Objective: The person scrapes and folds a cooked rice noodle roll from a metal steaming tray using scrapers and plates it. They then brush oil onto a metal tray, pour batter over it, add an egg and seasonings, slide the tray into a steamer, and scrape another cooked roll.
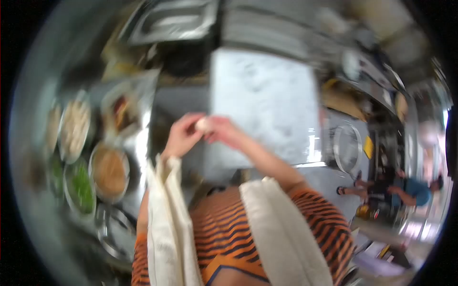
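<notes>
One small pale lump [203, 125] sat on my feed between the left hand [183, 137] and the right hand [224, 131], near the white tabletop [267, 105]'s left edge; I judged it light, soft, easily dented, best pinched gently by its sides; both hands' fingers were nearly closed, bent around it from opposite sides; blur hid the exact contacts.

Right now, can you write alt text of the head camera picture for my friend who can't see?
The left hand and right hand hold a small pale lump, in front of a striped shirt. Bowls of food stand at left, a white surface lies ahead, and another person is at far right.
</notes>
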Available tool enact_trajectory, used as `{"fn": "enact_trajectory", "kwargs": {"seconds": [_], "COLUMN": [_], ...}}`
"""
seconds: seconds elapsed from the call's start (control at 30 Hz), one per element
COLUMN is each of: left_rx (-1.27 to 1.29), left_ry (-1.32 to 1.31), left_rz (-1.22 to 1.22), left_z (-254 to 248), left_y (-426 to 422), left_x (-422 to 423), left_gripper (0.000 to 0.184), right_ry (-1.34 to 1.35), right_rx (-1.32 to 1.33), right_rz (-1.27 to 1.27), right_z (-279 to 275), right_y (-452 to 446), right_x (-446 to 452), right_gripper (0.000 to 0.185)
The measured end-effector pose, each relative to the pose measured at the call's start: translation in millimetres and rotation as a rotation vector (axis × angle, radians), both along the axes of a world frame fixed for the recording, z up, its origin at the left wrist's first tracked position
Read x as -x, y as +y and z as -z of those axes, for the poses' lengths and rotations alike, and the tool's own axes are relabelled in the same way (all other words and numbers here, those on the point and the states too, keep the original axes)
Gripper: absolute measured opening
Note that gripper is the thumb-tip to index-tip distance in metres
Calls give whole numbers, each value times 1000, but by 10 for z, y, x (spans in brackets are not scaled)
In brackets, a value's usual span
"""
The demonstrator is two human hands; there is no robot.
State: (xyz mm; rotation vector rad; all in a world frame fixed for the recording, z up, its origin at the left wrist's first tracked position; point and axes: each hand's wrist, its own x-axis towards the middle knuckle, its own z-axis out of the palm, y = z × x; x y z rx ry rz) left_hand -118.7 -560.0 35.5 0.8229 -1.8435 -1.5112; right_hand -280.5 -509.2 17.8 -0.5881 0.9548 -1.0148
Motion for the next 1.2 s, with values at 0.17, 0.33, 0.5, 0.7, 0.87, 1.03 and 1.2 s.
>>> {"fn": "enact_trajectory", "kwargs": {"seconds": [0.17,0.33,0.5,0.7,0.87,1.03,1.2], "left_rx": [-106,-44,521,481,3,-13,-27], "left_ry": [-42,68,-161,-273,-78,-104,-368], "left_rz": [167,252,319,263,413,272,-15], "left_z": [135,311,161,4,-179,-413,396], "left_y": [278,552,765,855,913,840,530], "left_x": [1390,2274,2785,3404,3854,3645,2423], "left_gripper": [34,32,25,33,61,57,49], "right_ry": [363,603,959,1125,877,964,1618], "right_rx": [249,379,804,392,549,385,-303], "right_rz": [326,290,248,557,962,1272,667], "right_z": [-28,81,510,197,72,-80,659], "right_y": [694,1096,1266,1325,1292,1499,1848], "right_x": [1153,2073,2556,2752,3298,4583,5717], "right_gripper": [31,33,23,43,31,25,46]}}
